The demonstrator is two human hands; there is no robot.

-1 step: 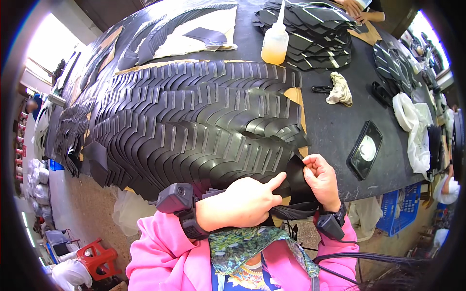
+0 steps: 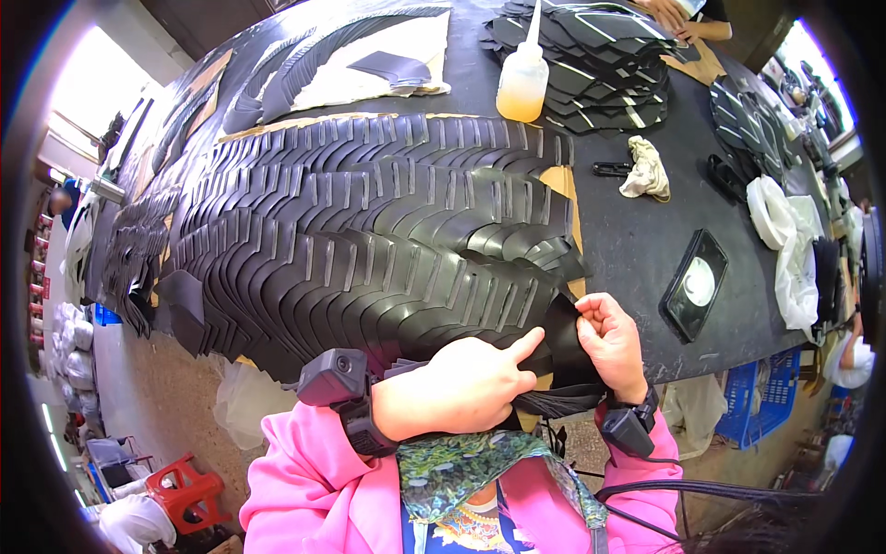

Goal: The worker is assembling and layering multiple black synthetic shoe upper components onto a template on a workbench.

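Observation:
Rows of black curved leather-like pieces [image 2: 351, 263] overlap like shingles on the table before me, each with a narrow strip along one end. At their near right end, my right hand [image 2: 611, 346] pinches the edge of one dark piece [image 2: 569, 346] between thumb and fingers. My left hand [image 2: 471, 379] is just left of that piece, its index finger stretched toward it and the thumb apart; its other fingers are mostly hidden, and I see nothing held in it. More black pieces [image 2: 558, 402] lie bunched below, between my hands.
A squeeze bottle of amber liquid [image 2: 523, 83] stands beyond the rows, beside stacked black pieces [image 2: 604, 69]. Rightward lie a crumpled cloth [image 2: 644, 169], a phone [image 2: 694, 284] and a white plastic bag [image 2: 784, 249]. Another person's hands [image 2: 678, 18] work at the far right.

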